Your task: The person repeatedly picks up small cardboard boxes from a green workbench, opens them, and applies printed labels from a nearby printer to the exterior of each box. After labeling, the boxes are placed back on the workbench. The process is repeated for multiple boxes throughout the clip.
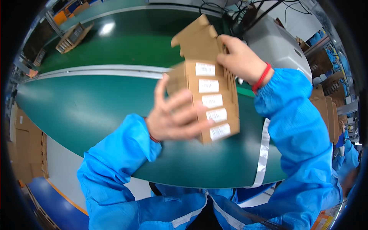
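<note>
Over the green work surface (99,103), a row of several small brown cardboard boxes (195,86) is held up, each with a white label on its front. My left hand (174,117) grips the row from its left side, fingers spread across the boxes' edges and fronts. An open cardboard flap (197,44) with notched edges rises at the far end of the row. My right hand (241,59) pinches the cardboard at the flap's right edge between thumb and fingers. Whether the flap belongs to a carton around the boxes, I cannot tell. Blur softens the left fingers.
Beyond a metal rail (115,69) runs a green belt, with a carton of boxes (73,38) at far left. A grey machine (278,46) and black cables stand at far right. A white strip (263,153) lies near right. Brown cardboard (28,142) is stacked at left.
</note>
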Demonstrator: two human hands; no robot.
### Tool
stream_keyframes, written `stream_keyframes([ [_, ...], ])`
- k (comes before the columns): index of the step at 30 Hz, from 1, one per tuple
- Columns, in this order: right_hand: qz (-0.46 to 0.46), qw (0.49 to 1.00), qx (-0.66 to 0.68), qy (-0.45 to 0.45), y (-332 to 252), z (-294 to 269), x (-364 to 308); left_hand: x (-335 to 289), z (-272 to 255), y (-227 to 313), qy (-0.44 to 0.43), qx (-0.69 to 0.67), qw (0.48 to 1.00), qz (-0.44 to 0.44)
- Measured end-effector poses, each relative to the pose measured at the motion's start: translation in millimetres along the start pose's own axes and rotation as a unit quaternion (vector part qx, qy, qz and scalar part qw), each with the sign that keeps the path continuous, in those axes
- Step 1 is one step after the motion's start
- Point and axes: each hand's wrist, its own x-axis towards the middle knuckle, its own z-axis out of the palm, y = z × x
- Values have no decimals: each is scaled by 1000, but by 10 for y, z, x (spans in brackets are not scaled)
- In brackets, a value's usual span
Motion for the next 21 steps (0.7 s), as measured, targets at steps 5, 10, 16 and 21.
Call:
stream_keyframes([
  [5, 102, 802, 537, 240, 467, 580, 772, 724, -807, -614, 78, 350, 930, -78],
  [10, 254, 610, 633, 404, 532, 1520, 1346, 880, -770, -1648, 111, -52, 920, -371],
  [16, 239, 705, 656, 128, 338, 1132, 545, 893, -398, -1599, 75, 151, 963, -209],
  [21, -150, 923, 344, -84, -101, 571, -1427, 1121, -106, -1704, 73, 207, 962, -161],
])
